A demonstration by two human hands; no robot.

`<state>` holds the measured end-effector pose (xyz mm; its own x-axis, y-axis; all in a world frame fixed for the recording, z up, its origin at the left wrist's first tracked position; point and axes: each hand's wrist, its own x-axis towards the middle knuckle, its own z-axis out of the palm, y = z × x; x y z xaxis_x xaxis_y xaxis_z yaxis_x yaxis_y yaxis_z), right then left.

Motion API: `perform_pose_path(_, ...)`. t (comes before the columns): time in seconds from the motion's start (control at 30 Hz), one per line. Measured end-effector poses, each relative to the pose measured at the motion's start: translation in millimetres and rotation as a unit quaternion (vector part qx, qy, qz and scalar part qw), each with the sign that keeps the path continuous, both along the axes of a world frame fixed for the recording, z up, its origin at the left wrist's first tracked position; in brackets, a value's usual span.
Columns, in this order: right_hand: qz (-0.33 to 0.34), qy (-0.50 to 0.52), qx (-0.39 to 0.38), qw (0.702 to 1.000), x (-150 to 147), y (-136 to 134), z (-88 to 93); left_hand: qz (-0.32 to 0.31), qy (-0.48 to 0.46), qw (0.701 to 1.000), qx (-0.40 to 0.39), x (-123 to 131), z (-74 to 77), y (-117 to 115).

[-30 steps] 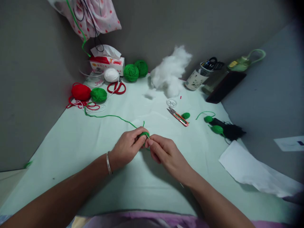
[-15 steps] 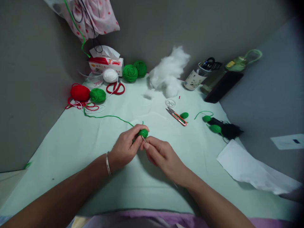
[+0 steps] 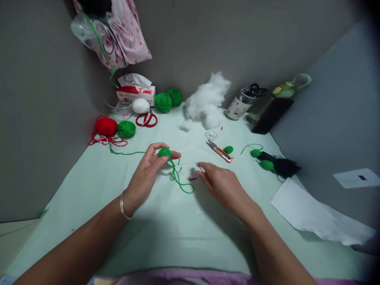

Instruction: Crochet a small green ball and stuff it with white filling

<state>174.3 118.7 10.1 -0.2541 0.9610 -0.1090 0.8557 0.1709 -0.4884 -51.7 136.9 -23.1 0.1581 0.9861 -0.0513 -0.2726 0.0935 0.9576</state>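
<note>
My left hand (image 3: 144, 170) grips a small rounded green crochet piece (image 3: 165, 152) between thumb and fingers. Loose green yarn (image 3: 186, 191) trails from it in a loop onto the cloth, and another strand runs off to the left. A short way to the right, apart from the piece, my right hand (image 3: 225, 188) is closed around a thin crochet hook (image 3: 201, 168), its tip pointing up and left. On the cloth between the hands lies a red yarn scrap (image 3: 192, 179). Orange thread snips (image 3: 219, 151) and a small green crochet piece (image 3: 228, 149) rest beyond my right hand.
Yarn balls, including a red ball (image 3: 106, 126), stand at back left near red-handled scissors (image 3: 146, 120) and a tissue box (image 3: 136, 94). White stuffing (image 3: 206, 103) and a pen cup (image 3: 239, 105) are at the back. White paper (image 3: 314, 213) lies at right.
The hook has come away from the green piece as my right hand moved right. My left hand has shifted left and up with the piece, exposing the loose yarn and red scrap.
</note>
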Motion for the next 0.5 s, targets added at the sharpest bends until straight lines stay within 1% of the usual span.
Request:
perform_pose_path(0.03,-0.021,-0.020,0.036,0.999,1,2,-2.7,-0.003,0.004,1.000,0.000,1,-0.4,-1)
perform_pose_path(0.07,-0.030,-0.003,0.058,0.998,0,3,-5.7,-0.006,0.011,1.000,0.005,2,-0.9,-2)
perform_pose_path(0.1,-0.027,0.049,0.061,0.997,-3,3,-8.7,-0.009,0.020,1.000,0.012,3,-1.4,-3)
perform_pose_path(0.13,-0.015,0.125,0.045,0.991,-7,1,-11.5,-0.013,0.029,0.999,0.022,5,-1.9,-4)
perform_pose_path(0.17,0.000,0.213,0.010,0.977,-13,-1,-14.1,-0.017,0.037,0.999,0.032,6,-2.2,-5)
perform_pose_path(0.2,0.010,0.298,-0.046,0.953,-19,-4,-16.4,-0.023,0.043,0.998,0.036,8,-2.3,-7)
perform_pose_path(0.23,0.019,0.372,-0.095,0.923,-25,-7,-18.4,-0.032,0.048,0.998,0.034,10,-2.3,-8)
perform_pose_path(0.27,0.028,0.427,-0.136,0.893,-30,-9,-19.9,-0.038,0.052,0.997,0.031,12,-2.3,-9)
perform_pose_path(0.3,0.031,0.463,-0.166,0.870,-33,-10,-20.9,-0.040,0.056,0.997,0.029,13,-2.2,-10)
perform_pose_path(0.33,0.027,0.481,-0.183,0.857,-35,-10,-21.4,-0.039,0.061,0.997,0.027,14,-2.2,-10)
perform_pose_path(0.37,0.012,0.485,-0.187,0.854,-36,-10,-21.2,-0.032,0.065,0.997,0.028,15,-2.1,-10)
perform_pose_path(0.47,-0.047,0.472,-0.171,0.864,-33,-8,-17.5,-0.006,0.077,0.996,0.036,15,-1.9,-8)
perform_pose_path(0.5,-0.055,0.478,-0.171,0.860,-31,-8,-16.0,-0.004,0.080,0.996,0.036,15,-1.6,-8)
